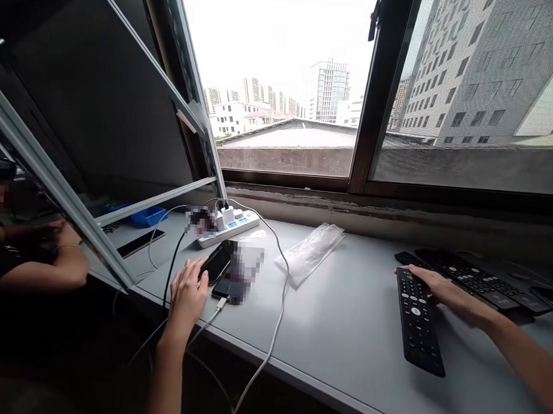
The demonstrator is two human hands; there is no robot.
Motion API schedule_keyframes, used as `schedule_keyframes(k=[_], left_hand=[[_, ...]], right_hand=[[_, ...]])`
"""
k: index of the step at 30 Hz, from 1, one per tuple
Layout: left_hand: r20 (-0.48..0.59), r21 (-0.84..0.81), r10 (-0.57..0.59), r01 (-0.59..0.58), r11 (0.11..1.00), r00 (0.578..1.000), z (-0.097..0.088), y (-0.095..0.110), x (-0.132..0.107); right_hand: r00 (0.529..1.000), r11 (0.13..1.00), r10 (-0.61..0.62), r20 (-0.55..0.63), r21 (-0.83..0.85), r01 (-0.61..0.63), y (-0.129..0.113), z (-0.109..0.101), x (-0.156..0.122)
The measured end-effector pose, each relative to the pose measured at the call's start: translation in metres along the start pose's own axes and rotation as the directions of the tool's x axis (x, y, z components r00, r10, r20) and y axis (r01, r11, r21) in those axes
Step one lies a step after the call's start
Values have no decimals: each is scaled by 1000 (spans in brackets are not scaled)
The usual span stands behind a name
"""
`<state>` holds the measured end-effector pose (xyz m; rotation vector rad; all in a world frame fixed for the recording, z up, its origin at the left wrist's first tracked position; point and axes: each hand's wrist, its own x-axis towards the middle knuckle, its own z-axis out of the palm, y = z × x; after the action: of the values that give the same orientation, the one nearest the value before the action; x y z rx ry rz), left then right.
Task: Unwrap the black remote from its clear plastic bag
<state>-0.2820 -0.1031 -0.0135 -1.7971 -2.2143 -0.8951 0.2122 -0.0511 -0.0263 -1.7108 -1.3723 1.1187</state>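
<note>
My right hand (428, 284) grips a long black remote control (417, 318) by its upper end. The remote is tilted, its buttons facing me, above the right part of the grey table. On the left, my left hand (189, 289) has its fingers spread at the near left end of a black smartphone (217, 263), and thumb and forefinger appear to touch its edge. Against that phone lies a second phone (222, 288), partly blurred out, with a white charging cable (220, 305) at its near end.
Several black remotes (482, 279) lie at the right behind my hand. A clear plastic bag (312, 253) rests mid-table near the window. A white power strip (231, 227) with plugs stands by the metal frame (159, 198). Another person's arm (52, 268) is at the far left.
</note>
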Motion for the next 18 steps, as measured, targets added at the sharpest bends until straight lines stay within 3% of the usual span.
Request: schedule_keyframes(k=[6, 11, 18], left_hand=[[73, -1, -21, 21, 1000, 997, 4, -6, -2], [72, 36, -22, 20, 999, 997, 11, -7, -1], [155, 94, 15, -30, 995, 988, 20, -3, 13]], right_hand=[[994, 994, 63, 86, 83, -70, 11, 7, 5], [990, 984, 95, 103, 144, -109, 18, 9, 9], [989, 976, 100, 112, 185, -119, 19, 8, 7]])
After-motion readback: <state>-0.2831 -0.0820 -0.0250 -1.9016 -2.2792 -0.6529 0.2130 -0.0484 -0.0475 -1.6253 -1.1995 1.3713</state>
